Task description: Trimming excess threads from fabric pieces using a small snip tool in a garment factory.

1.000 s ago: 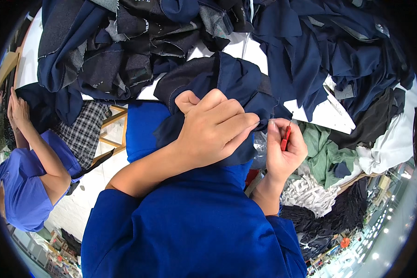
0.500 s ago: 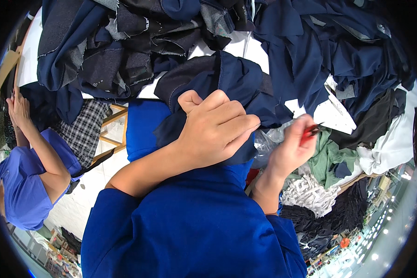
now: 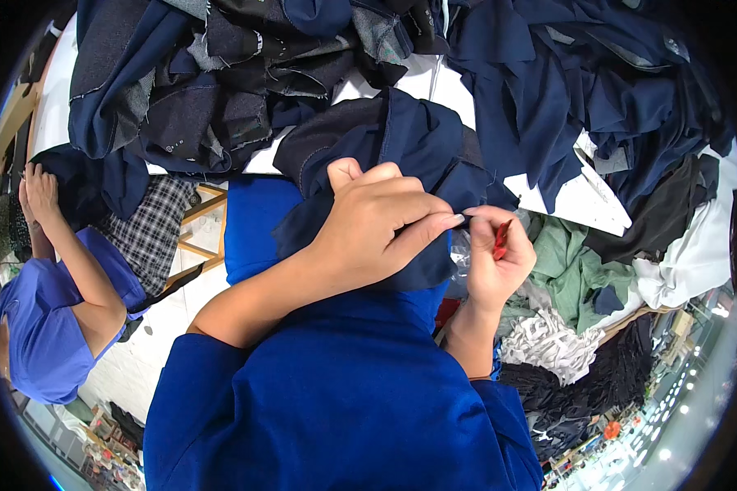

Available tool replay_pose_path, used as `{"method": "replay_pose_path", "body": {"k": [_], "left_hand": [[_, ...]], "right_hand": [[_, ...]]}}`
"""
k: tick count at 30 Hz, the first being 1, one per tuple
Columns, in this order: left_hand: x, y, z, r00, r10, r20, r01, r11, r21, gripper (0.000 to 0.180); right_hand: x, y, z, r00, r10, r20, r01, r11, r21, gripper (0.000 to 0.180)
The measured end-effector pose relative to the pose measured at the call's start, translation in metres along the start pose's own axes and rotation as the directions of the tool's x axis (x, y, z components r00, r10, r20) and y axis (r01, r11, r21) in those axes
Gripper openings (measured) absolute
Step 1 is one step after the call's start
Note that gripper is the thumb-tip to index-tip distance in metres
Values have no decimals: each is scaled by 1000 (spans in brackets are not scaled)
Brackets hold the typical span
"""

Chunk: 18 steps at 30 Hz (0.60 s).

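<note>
The left hand [image 3: 377, 225] pinched the navy cloth [image 3: 401, 147] in a closed grip; the right hand [image 3: 495, 258] gripped a small red tool [image 3: 499, 240].

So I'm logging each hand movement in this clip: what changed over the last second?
The right hand, gripping a small red tool, swung out to the right half a second ago and has now come back, its fingertips meeting the left hand's at the navy cloth. Nothing was let go. The left hand stayed clamped on the cloth, and the fabric piles stayed put.
</note>
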State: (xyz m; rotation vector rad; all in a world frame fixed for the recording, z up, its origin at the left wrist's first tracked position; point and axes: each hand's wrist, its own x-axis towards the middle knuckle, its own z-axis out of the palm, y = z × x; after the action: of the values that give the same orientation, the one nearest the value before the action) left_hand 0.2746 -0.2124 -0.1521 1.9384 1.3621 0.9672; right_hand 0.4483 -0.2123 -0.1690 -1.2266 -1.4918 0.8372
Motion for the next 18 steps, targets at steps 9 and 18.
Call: {"method": "replay_pose_path", "body": {"k": [9,18], "left_hand": [[1,-9,5,980,-197,11,189,919,-347,19],[2,-18,12,971,-239,-14,200,843,-498,21]], "right_hand": [[16,9,-25,926,248,-285,-94,881,464,21],[2,-6,0,977,205,51,-208,976,67,11]]}}
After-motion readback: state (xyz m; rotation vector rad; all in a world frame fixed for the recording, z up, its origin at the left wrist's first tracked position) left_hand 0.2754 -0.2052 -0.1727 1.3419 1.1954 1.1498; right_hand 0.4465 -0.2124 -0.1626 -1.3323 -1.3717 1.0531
